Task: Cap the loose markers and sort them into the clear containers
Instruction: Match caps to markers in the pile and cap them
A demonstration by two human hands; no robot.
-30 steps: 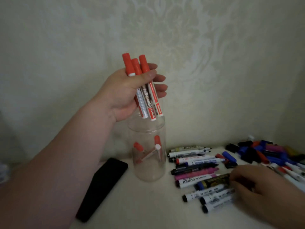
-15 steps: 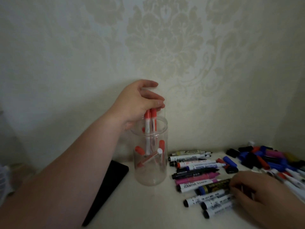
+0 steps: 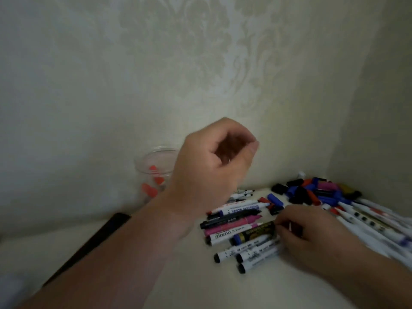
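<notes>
Left hand (image 3: 214,166): in the air, fingers loosely curled round a hollow, holding nothing. It hangs just right of and in front of the clear jar (image 3: 153,161), and its wrist hides the jar's right wall.

Right hand (image 3: 312,233): lies on the right end of the row of markers (image 3: 236,224) near the table's (image 3: 200,286) front right. Its fingers are bent over the barrels, but blur makes it impossible to tell if it grips one.

The jar stands toward the back edge, against the wall, with red markers (image 3: 152,189) inside. Loose caps (image 3: 312,190) are heaped in the back right corner. A black flat object (image 3: 89,246) lies at the front left.

Risks (judgement):
- The left wrist is close to the jar. A careless sweep back could tip it, as it is light and holds tall markers.
- The right hand bears on round barrels, so a push could roll them toward the front edge.
- Some tips in the row look bare and could mark the table or dry out.
- Caps are mixed in colour, so a mismatch is likely.

Change against 0.5 s ago:
- The left hand was at the jar mouth lowering red markers; it is now clear of the rim and empty, and the markers are inside.
- The right hand remains on the row.
- The view has swung right.
</notes>
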